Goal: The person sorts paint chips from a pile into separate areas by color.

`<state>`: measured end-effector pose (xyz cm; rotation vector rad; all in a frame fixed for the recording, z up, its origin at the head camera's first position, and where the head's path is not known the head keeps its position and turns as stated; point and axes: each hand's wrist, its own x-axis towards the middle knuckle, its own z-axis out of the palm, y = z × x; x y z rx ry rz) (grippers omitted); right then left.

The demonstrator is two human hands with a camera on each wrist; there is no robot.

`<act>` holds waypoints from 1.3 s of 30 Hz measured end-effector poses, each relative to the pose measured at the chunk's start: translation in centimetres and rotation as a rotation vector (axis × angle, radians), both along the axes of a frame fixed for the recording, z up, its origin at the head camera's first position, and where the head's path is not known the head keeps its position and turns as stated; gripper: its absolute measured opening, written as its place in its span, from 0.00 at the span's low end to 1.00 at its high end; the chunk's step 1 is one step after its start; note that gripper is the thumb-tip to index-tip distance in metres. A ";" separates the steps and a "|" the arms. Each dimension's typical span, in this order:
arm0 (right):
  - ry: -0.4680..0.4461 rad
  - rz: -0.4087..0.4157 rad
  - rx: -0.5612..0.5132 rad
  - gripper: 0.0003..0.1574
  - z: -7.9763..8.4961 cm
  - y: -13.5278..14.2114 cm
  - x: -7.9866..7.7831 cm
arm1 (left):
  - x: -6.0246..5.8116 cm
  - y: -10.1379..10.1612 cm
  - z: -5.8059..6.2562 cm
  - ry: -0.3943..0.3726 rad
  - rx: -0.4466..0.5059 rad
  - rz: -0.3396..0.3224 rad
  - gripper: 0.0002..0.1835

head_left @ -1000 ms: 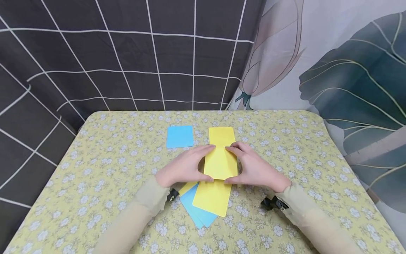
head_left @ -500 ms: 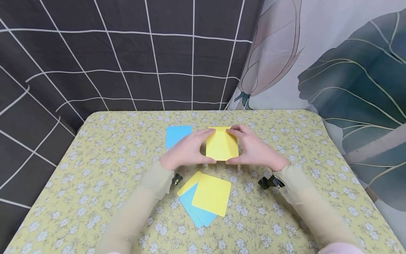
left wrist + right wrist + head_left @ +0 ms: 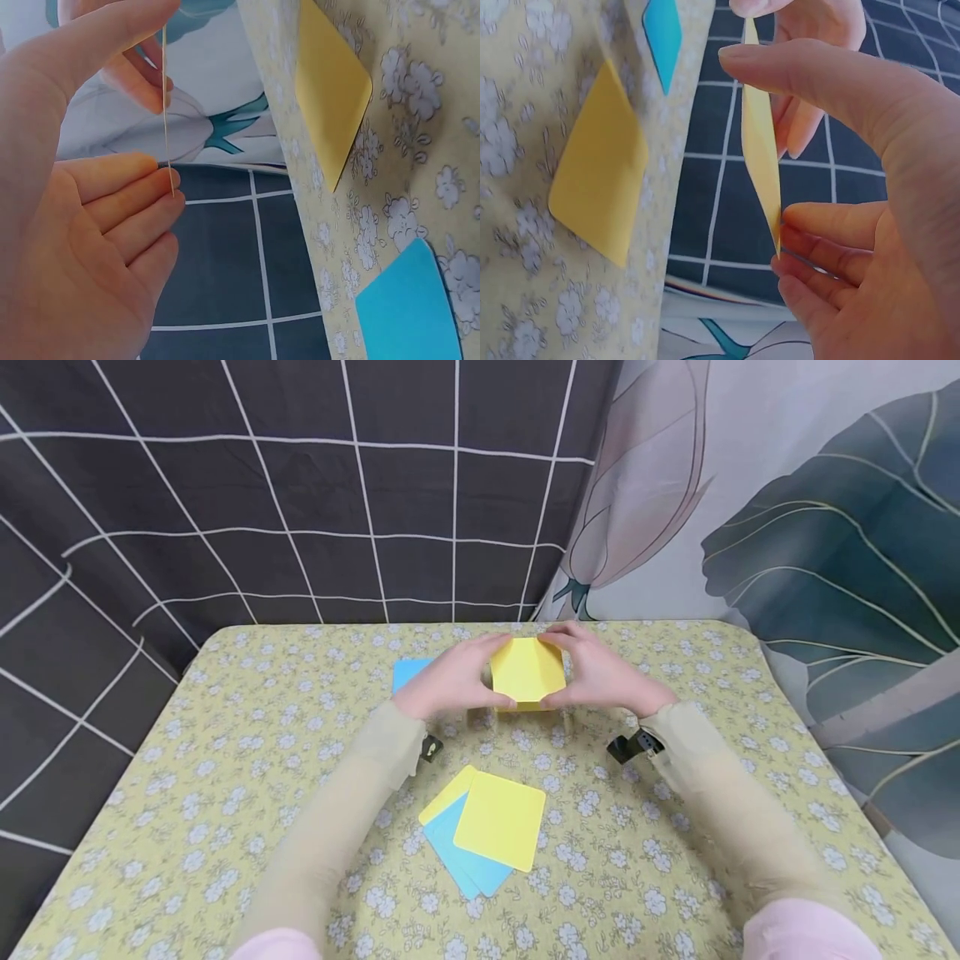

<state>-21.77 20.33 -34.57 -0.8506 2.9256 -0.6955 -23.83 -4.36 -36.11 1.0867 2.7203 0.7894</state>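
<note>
Clock read from the held card, head view.

Surface: one yellow tablecloth (image 3: pixel 247 777), white floral print, rounded far corners.
Room: dark backdrop with white grid (image 3: pixel 300 485), 10 o'clock; pale curtain printed with large leaves and a bud (image 3: pixel 750 435), 2 o'clock.

Hands: my left hand (image 3: pixel 465 677) at 9 o'clock, forearm from 8; my right hand (image 3: pixel 600 672) at 3, forearm from 4. Both beige-sleeved, black straps (image 3: pixel 636 746) at the wrists. Each pinches the held card, thumb on the near edge, fingers on the far edge.

Held card: one, yellow (image 3: pixel 527 670), slightly bowed, raised off the cloth.
Lower card: one, yellow (image 3: pixel 600 172), on the cloth beneath, apart from it.
Square card: one, blue (image 3: pixel 410 674), 9 o'clock, partly behind my left hand.
Loose pile: between 6 and 7 o'clock; a top yellow card (image 3: pixel 501 821) over blue cards (image 3: pixel 480 864) and another yellow card (image 3: pixel 448 795).
</note>
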 end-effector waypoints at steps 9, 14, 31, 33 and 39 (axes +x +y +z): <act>-0.062 -0.033 0.006 0.60 -1.2 0.3 -2.3 | -1.9 1.0 -1.0 -0.033 -0.009 0.039 0.55; -0.128 -0.059 0.018 0.62 -2.6 0.3 -3.0 | -2.2 1.5 -2.0 -0.083 -0.014 0.054 0.54; -0.239 -0.060 0.027 0.61 -5.9 -0.2 -3.8 | -2.6 1.6 -5.5 -0.149 -0.020 0.076 0.56; -0.245 -0.062 0.037 0.61 -5.9 -0.2 -3.8 | -2.5 1.6 -5.6 -0.153 -0.026 0.077 0.55; -0.253 -0.066 0.059 0.61 -5.8 -0.3 -3.8 | -2.6 1.6 -5.6 -0.158 -0.044 0.078 0.55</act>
